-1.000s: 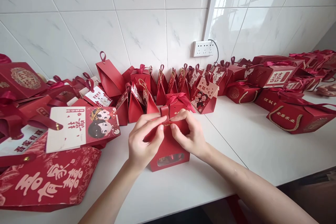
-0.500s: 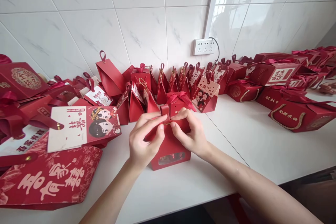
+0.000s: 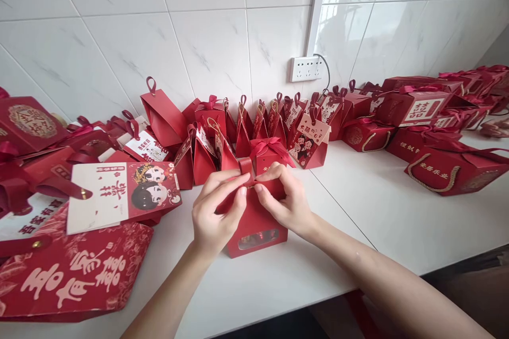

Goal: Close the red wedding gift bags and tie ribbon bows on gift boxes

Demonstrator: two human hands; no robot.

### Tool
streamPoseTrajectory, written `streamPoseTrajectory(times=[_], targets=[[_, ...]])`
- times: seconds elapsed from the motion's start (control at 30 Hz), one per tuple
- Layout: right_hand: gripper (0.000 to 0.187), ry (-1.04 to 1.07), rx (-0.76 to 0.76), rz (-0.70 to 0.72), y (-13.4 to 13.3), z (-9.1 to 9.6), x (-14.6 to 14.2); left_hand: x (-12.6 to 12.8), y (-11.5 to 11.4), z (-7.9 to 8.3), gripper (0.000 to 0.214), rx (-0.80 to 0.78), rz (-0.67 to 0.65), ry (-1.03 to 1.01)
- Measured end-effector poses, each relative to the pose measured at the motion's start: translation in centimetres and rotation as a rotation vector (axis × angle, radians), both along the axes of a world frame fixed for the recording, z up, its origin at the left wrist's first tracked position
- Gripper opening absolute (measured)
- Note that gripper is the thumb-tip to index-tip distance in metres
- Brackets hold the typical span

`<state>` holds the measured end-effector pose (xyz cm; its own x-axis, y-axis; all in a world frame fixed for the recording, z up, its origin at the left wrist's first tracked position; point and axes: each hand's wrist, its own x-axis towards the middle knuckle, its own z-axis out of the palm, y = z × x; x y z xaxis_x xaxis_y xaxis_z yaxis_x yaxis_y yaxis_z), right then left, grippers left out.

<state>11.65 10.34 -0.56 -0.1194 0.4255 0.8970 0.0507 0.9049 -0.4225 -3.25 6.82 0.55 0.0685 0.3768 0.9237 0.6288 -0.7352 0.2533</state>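
Note:
Upright on the white table, right in front of me, stands a red gift box [image 3: 257, 217] with a small clear window [image 3: 258, 239] low on its front. A dark red strap handle [image 3: 245, 168] loops up from its top. My left hand [image 3: 217, 212] pinches the top edge at the strap's left side, thumb in front. From the other side my right hand [image 3: 287, 198] grips the same edge, thumb and forefinger closed on it. Between the fingertips a small bit of gold shows at the strap's base; its exact form is hidden.
Red gift boxes [image 3: 278, 122] line the wall behind. A heap of flatter boxes and a large red box [image 3: 79, 275] lie at left, with a printed card box [image 3: 123, 196] on top. Rope-handled boxes [image 3: 449, 172] sit at right. Another person's hand [image 3: 495, 128] shows at far right.
Both hands keep their hold on the top of the gift box, with scarcely any finger motion. The whole view has shifted slightly.

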Motion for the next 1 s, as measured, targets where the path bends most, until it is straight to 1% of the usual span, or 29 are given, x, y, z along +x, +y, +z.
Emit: streamPoseTrajectory(times=[0.27,0.4,0.5,0.57,0.6,0.7,0.77,0.8,0.83,0.9,1.0], targets=[[0.012,-0.004,0.012,-0.01,0.0,0.0,-0.1,0.1,0.0,0.0,0.022,0.0,0.007,-0.003],[0.014,-0.01,-0.027,0.034,0.0,-0.1,0.2,-0.1,0.0,0.1,0.024,-0.029,-0.001,0.012],[0.016,-0.008,-0.156,0.071,-0.3,0.3,0.6,-0.5,0.0,0.2,0.028,-0.076,-0.044,0.042],[0.014,0.013,-0.291,0.097,-0.5,0.9,0.8,-0.6,0.0,0.4,0.031,-0.127,-0.075,0.004],[0.011,0.029,-0.378,0.125,-0.7,1.2,0.9,-0.7,-0.1,0.5,0.033,-0.168,-0.089,-0.047],[0.002,0.071,-0.687,0.293,-1.3,2.3,1.1,-0.7,-0.4,0.7,0.033,-0.357,-0.159,-0.25],[0.005,0.1,-0.854,0.41,-1.6,2.8,1.3,-0.7,-0.5,0.9,0.031,-0.5,-0.215,-0.362],[0.006,0.114,-0.908,0.447,-1.7,2.9,1.3,-0.6,-0.6,0.9,0.031,-0.553,-0.238,-0.399],[0.006,0.129,-0.944,0.464,-1.8,3.0,1.3,-0.6,-0.6,0.9,0.032,-0.587,-0.251,-0.424],[0.005,0.149,-0.971,0.465,-2.0,3.0,1.4,-0.5,-0.7,1.0,0.032,-0.598,-0.253,-0.445],[0.006,0.158,-0.935,0.447,-2.2,2.8,1.3,-0.4,-0.8,0.9,0.031,-0.563,-0.258,-0.436]])
